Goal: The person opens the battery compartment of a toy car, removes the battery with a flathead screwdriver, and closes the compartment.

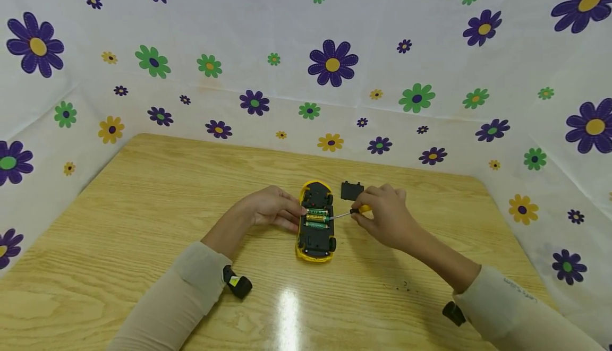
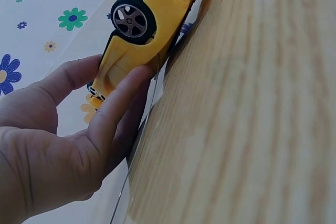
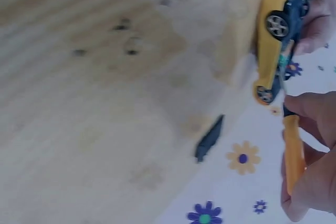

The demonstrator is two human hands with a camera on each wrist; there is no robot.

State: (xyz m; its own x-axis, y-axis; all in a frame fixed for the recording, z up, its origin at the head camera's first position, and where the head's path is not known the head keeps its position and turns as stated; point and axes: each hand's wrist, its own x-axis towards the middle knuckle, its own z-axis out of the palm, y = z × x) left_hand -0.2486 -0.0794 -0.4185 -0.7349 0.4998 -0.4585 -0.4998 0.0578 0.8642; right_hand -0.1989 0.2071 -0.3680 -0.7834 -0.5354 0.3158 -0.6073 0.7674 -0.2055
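A yellow toy car (image 1: 316, 245) lies upside down on the table, its black underside facing up. Three green batteries (image 1: 317, 218) sit side by side in its uncovered battery compartment. My left hand (image 1: 273, 208) grips the car's left side, thumb at the compartment's edge and fingers along the body, as the left wrist view also shows around the yellow body (image 2: 128, 59). In my right hand (image 1: 386, 215) is a screwdriver with a yellow handle (image 3: 294, 153). Its metal tip reaches the right end of the batteries; whether it touches one, I cannot tell.
A black battery cover (image 1: 351, 190) lies flat on the wooden table (image 1: 158, 191), just beyond the right hand. Small dark specks (image 1: 405, 286) mark the tabletop at right. A white flower-patterned cloth (image 1: 287, 85) stands behind and at both sides.
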